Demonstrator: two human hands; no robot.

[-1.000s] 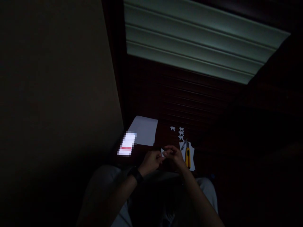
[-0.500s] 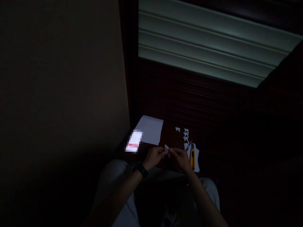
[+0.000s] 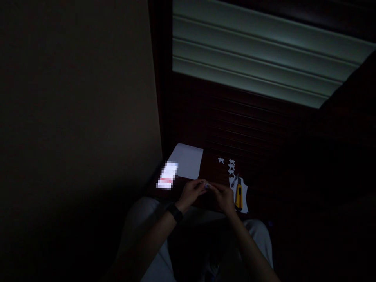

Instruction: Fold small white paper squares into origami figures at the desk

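Observation:
A small piece of white paper (image 3: 207, 185) is pinched between my two hands above the front of a dark table, mostly covered by the fingers. My left hand (image 3: 192, 191), with a black band at the wrist, grips it from the left. From the right, my right hand (image 3: 223, 196) holds it with closed fingertips. Just right of that hand a yellow utility knife (image 3: 239, 196) lies on white paper sheets (image 3: 244, 196), beside a thin pointed tool (image 3: 234, 180). Several small folded paper shapes (image 3: 231, 166) lie behind these, one of them apart to the left.
White sheets of paper (image 3: 188, 158) lie at the table's back left. A lit phone (image 3: 167, 175), blurred by pixels, overlaps their left edge. A wall (image 3: 117, 98) rises on the left, and a dark slatted panel (image 3: 241, 121) stands behind the table. The light is dim.
The paper's pointed tip stood up between the fingers before; now the fingers cover most of it. My left hand's fingers have come up over it. Things on the table stay put.

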